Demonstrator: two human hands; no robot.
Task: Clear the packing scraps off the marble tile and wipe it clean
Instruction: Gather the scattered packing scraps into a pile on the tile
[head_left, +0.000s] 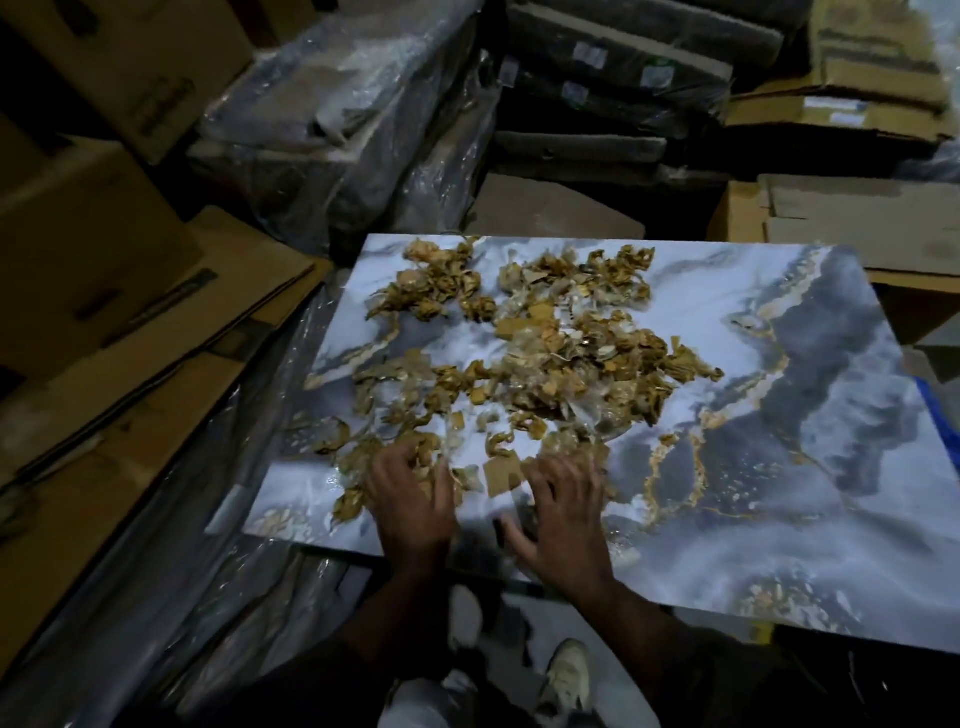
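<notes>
A large white-and-grey marble tile (779, 415) with gold veins lies flat in front of me. Brown tape and clear plastic packing scraps (545, 353) are strewn over its left and middle part. My left hand (410, 499) lies palm down on scraps near the tile's front edge, fingers spread and slightly bent over them. My right hand (566, 514) lies beside it, fingers spread flat on the tile among a few scraps. Both hands are motion-blurred. No cloth is in view.
Flattened cardboard boxes (130, 338) lie at the left. Plastic-wrapped stacks (353, 130) and stacked dark tiles (597, 104) stand behind. More cardboard (857, 223) sits at the back right. My shoes (566, 675) show on the floor below the tile's front edge.
</notes>
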